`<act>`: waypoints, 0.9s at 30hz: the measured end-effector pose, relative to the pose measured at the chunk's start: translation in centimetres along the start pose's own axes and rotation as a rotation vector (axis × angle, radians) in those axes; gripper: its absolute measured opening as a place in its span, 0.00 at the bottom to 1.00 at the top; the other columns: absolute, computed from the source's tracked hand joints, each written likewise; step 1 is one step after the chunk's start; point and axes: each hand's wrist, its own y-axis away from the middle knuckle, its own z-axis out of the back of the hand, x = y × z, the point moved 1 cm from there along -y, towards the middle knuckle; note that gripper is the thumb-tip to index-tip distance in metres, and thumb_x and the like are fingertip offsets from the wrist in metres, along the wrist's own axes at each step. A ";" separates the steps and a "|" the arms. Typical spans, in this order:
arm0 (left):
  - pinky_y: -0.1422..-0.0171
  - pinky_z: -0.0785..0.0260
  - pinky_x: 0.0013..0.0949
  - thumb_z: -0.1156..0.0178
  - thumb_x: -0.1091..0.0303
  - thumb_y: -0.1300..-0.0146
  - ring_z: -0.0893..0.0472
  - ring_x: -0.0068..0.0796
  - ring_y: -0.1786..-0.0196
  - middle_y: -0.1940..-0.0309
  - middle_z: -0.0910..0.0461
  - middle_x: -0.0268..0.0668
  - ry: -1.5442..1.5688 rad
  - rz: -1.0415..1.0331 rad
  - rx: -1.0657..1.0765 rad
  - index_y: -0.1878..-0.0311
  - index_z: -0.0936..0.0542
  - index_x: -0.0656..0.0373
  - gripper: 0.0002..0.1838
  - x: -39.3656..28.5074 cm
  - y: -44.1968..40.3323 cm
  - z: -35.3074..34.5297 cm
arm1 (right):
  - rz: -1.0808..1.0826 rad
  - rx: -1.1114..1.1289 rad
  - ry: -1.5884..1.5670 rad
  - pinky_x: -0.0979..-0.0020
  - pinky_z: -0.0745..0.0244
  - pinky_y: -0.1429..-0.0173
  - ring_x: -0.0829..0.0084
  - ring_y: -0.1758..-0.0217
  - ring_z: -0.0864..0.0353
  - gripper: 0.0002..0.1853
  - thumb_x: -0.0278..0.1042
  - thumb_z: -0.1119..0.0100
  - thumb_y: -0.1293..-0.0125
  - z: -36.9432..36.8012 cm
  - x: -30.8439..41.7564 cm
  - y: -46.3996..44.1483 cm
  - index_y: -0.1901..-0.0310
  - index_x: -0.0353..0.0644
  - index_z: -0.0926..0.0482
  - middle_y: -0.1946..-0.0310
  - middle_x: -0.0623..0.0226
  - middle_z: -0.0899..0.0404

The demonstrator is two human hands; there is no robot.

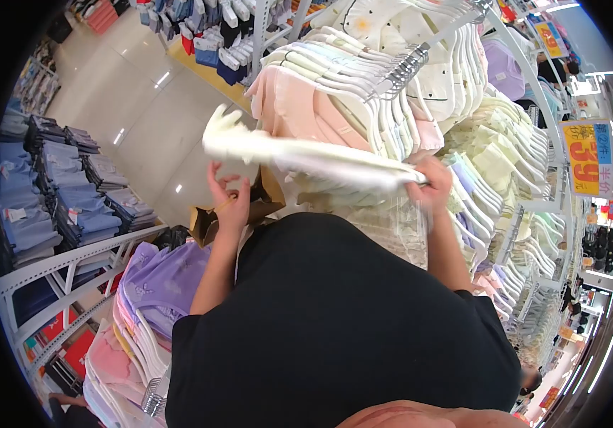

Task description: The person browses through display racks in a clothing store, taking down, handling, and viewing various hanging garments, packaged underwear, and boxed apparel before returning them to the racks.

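A pale cream garment point(306, 155), blurred by motion, stretches sideways in front of me. Its near end is gripped by my right hand point(431, 184), with fingers closed round it; whether a hanger is inside cannot be made out. My left hand point(230, 196) is just below the garment's far end, fingers apart and curled, holding nothing. Behind the garment hang peach tops point(289, 107) on white hangers along a metal rail. An open brown cardboard box point(271, 196) stands beside my left hand, partly hidden by my arm.
Folded jeans point(25, 203) are stacked on a shelf at left. Purple clothes point(160, 278) hang at lower left. Pale green garments point(492, 164) fill racks at right, near a yellow price sign point(586, 158). A tiled aisle point(135, 107) runs at upper left.
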 end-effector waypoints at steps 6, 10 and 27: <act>0.44 0.36 0.33 0.38 0.60 0.39 0.29 0.30 0.43 0.40 0.31 0.41 0.120 -0.016 0.365 0.32 0.40 0.61 0.35 2.4 -0.2 2.8 | 0.343 0.003 -0.044 0.70 0.46 0.79 0.69 0.84 0.37 0.18 0.38 0.34 0.45 2.9 2.3 -3.0 0.82 0.40 0.32 0.85 0.66 0.35; 0.37 0.39 0.36 0.35 0.50 0.42 0.30 0.32 0.39 0.40 0.31 0.40 0.085 -0.057 0.444 0.31 0.44 0.60 0.43 7.0 1.3 4.3 | 0.096 -0.006 -0.057 0.72 0.42 0.77 0.71 0.82 0.35 0.15 0.32 0.32 0.49 2.6 3.0 -3.1 0.81 0.39 0.30 0.84 0.68 0.33; 0.58 0.32 0.24 0.43 0.73 0.33 0.26 0.16 0.64 0.68 0.22 0.31 -0.102 0.060 -0.018 0.54 0.23 0.66 0.08 3.6 -0.2 3.5 | -0.440 -0.508 -0.628 0.78 0.26 0.53 0.78 0.60 0.20 0.12 0.31 0.41 0.32 7.2 3.3 -8.1 0.54 0.28 0.20 0.61 0.63 0.17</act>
